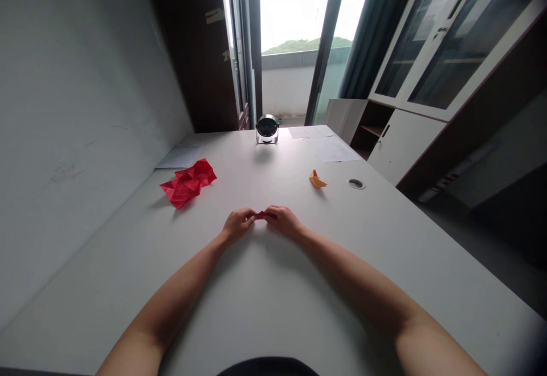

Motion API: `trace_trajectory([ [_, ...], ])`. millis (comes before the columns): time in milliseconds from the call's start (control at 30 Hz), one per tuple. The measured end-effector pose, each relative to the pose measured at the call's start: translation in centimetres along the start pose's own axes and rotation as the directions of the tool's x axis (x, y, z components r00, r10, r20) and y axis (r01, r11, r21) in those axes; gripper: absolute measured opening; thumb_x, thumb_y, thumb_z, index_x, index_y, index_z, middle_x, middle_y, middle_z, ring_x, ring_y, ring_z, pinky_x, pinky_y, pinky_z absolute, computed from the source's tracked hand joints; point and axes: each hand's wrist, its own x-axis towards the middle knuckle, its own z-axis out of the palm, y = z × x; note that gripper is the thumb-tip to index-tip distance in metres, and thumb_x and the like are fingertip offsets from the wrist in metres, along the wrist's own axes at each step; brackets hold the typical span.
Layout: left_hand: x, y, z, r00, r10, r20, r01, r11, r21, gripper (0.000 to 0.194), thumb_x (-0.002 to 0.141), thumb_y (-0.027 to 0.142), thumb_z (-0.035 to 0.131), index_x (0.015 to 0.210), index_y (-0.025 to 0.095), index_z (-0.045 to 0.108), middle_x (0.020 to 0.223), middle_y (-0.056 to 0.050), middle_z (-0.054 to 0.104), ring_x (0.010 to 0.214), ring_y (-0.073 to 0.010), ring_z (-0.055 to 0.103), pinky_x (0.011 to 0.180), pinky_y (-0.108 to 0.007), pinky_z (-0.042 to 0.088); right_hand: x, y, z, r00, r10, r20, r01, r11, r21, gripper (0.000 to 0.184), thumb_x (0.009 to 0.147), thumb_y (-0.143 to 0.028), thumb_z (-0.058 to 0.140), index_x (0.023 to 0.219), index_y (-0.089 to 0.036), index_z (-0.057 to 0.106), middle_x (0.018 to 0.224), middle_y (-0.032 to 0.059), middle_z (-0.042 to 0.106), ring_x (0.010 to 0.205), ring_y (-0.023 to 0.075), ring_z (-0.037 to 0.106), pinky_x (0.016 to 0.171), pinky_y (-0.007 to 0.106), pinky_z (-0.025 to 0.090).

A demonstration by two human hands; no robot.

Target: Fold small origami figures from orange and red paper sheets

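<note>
My left hand (237,223) and my right hand (282,221) meet at the middle of the white table (273,307). Both are closed in a pinch on a small folded piece of red paper (261,215), which lies low on the tabletop between the fingertips. Only a thin strip of the paper shows; the rest is hidden under my fingers.
A crumpled sheet of red paper (188,182) lies at the left. A small orange folded paper figure (317,179) sits to the right, beside a round cable hole (356,184). A small desk fan (267,129) and loose white sheets (329,145) are at the far edge. A wall runs along the left.
</note>
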Motion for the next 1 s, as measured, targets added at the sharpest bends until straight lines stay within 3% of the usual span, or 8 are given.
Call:
trace_trajectory([
  [1000,0.03,0.02,0.03,1.0,-0.018,0.004,0.018,1.0,0.004,0.025,0.088,0.033,0.053,0.1,0.025,0.074,0.085,0.0,0.072,0.07,-0.0132,0.057,0.069,-0.024,0.044,0.06,-0.31,-0.13,1.0,0.02,0.012,-0.02,1.0,0.014,0.016,0.09,-0.026,0.059,0.078,-0.019,0.068,0.074,0.0011,0.062,0.065,0.0105,0.05,0.062,0.021,0.036],
])
